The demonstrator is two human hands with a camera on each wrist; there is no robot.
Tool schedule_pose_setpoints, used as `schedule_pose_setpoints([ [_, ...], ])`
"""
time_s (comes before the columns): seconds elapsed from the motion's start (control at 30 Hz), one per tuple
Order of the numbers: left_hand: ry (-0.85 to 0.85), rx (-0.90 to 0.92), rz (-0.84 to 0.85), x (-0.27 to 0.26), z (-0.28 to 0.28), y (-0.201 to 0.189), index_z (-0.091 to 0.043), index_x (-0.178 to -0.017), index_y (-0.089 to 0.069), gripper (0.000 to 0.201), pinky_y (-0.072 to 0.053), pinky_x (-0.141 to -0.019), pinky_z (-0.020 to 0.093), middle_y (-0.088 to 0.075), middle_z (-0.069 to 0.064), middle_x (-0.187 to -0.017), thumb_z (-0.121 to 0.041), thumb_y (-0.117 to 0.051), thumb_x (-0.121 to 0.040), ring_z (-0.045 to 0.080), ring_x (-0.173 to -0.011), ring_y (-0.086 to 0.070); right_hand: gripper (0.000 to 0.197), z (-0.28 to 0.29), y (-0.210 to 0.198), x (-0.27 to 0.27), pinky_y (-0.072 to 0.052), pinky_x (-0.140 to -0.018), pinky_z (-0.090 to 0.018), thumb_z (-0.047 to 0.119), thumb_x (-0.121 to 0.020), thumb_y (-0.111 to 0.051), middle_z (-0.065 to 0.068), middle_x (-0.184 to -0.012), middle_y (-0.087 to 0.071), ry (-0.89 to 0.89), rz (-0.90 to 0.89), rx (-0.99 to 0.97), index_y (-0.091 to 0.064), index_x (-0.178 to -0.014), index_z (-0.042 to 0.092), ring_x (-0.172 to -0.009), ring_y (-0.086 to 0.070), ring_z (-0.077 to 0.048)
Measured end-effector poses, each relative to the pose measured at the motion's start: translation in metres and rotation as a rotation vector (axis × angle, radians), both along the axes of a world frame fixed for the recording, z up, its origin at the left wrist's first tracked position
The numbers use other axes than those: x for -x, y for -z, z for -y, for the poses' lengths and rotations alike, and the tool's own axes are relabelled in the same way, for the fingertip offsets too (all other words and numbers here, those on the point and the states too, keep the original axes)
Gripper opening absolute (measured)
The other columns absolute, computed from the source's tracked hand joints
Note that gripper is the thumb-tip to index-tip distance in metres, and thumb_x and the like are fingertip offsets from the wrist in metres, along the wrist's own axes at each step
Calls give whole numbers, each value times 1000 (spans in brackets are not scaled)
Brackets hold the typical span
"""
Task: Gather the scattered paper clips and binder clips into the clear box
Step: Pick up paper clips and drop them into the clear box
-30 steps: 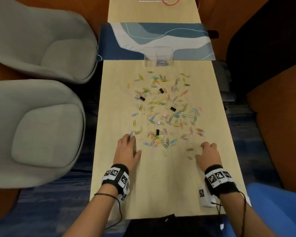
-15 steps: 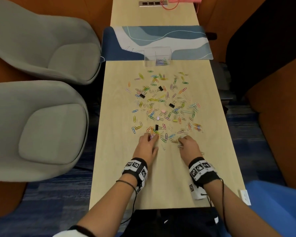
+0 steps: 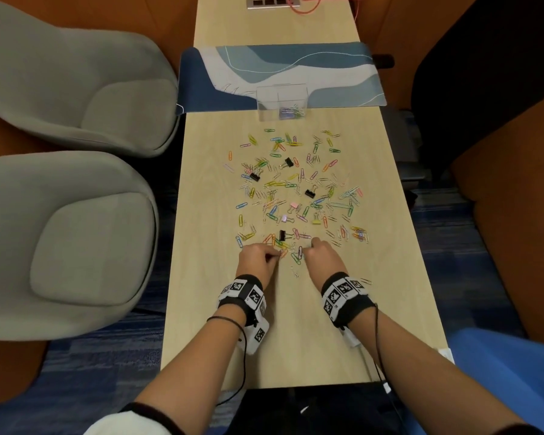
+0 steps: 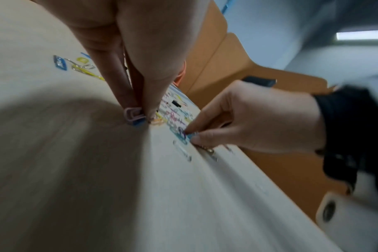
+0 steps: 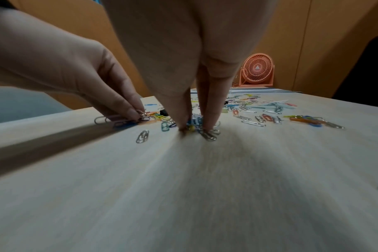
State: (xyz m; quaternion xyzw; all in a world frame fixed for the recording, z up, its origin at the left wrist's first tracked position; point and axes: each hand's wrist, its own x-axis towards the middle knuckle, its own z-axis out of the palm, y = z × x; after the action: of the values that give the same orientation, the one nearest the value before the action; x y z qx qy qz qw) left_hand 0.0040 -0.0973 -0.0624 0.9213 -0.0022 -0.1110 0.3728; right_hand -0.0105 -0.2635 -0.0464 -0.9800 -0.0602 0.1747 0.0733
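Coloured paper clips (image 3: 296, 189) and a few black binder clips (image 3: 309, 193) lie scattered over the middle of the wooden table (image 3: 390, 309). The clear box (image 3: 281, 102) stands at the far end of the scatter with a few clips inside. At the near edge of the scatter, my left hand (image 3: 258, 257) pinches a pink paper clip (image 4: 133, 115) and others against the tabletop. Beside it my right hand (image 3: 322, 255) pinches a small bunch of clips (image 5: 196, 124) between thumb and fingers. The two hands are close together.
A blue patterned mat (image 3: 280, 73) lies under the far side of the box. Two grey chairs (image 3: 60, 230) stand left of the table. An orange fan (image 5: 257, 69) stands at the far end. A lone silver clip (image 5: 142, 136) lies near my right hand.
Both hands have moved inward from the sides of the near edge of the scatter, drawing clips together, and now pinch clips.
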Motion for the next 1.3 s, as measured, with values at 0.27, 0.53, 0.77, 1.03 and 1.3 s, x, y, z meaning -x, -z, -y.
schedule_pose_setpoints([
  [0.27,-163,155,-96,-25,-8,-17,-19,-81,-79,7,-52,-71,13,-72,-8,-76,-13,-78,-79,7,-73,-67,23,19,4,-25,-54,-79,-30,3,-86,-54,-7,-90,-68,83,-20,-159,-74,-95,10,-80,-64,-24],
  [0.53,-99,306,-7,-75,-8,-47,-19,-82,-80,6,-55,-68,21,-74,-3,-76,-17,-82,-77,12,-69,-66,12,66,-30,-51,-60,-63,-26,3,-73,-80,-10,-78,-74,670,-170,-831,-77,-83,10,-64,-72,-20],
  [0.77,-25,414,32,-156,7,-71,-12,-86,-79,9,-54,-68,20,-75,-2,-75,-12,-82,-77,8,-67,-68,19,85,-70,-110,-60,-68,-26,-3,-75,-76,-24,-87,-71,716,-228,-1192,-71,-94,-3,-82,-70,-31],
  [1.03,-182,533,193,-282,36,-100,-8,-90,-78,10,-58,-68,23,-75,4,-77,-10,-79,-80,14,-69,-71,19,95,-108,-229,-59,-71,-24,-6,-78,-70,-19,-88,-72,826,-98,-1506,-67,-96,0,-82,-71,-24],
  [1.3,-290,514,259,-382,68,-82,-10,-87,-77,6,-61,-75,33,-75,1,-81,-10,-77,-81,15,-72,-73,37,95,-99,-337,-58,-74,-24,-9,-83,-64,-18,-93,-70,1011,-20,-1860,-55,-116,6,-83,-71,-22],
])
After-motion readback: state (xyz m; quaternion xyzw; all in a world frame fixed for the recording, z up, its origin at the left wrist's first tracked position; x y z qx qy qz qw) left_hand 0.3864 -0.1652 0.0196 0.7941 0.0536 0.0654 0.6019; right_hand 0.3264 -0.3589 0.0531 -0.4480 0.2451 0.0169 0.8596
